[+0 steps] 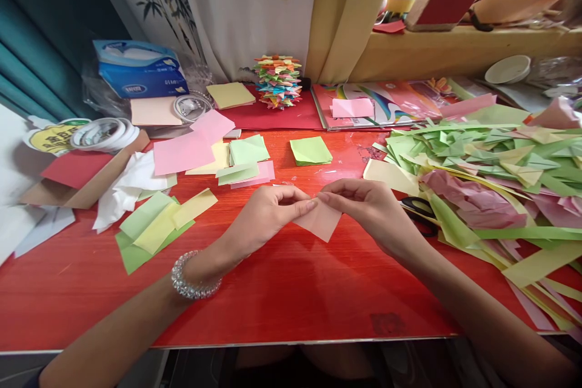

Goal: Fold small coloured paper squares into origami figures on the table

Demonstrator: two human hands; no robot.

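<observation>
Between my two hands is a small pale pink sheet of paper (pixel 322 224), held just above the red table (pixel 291 291) with one corner pointing toward me. My left hand (pixel 277 212) pinches its upper left part between thumb and fingers; a clear beaded bracelet circles that wrist. My right hand (pixel 359 203) pinches the paper close beside the left fingertips. The top of the sheet is hidden behind the fingers. Beyond the hands lies a stack of green paper squares (pixel 311 151), with green and pink sheets (pixel 249 150) to its left.
Folded green pieces and paper strips (pixel 491 157) pile up at right, beside black-handled scissors (pixel 418 212). Loose green and yellow sheets (pixel 159 224) lie at left, near tape rolls (pixel 102 133) and a blue tissue pack (pixel 140 73). A colourful folded-paper tower (pixel 278 82) stands at the back.
</observation>
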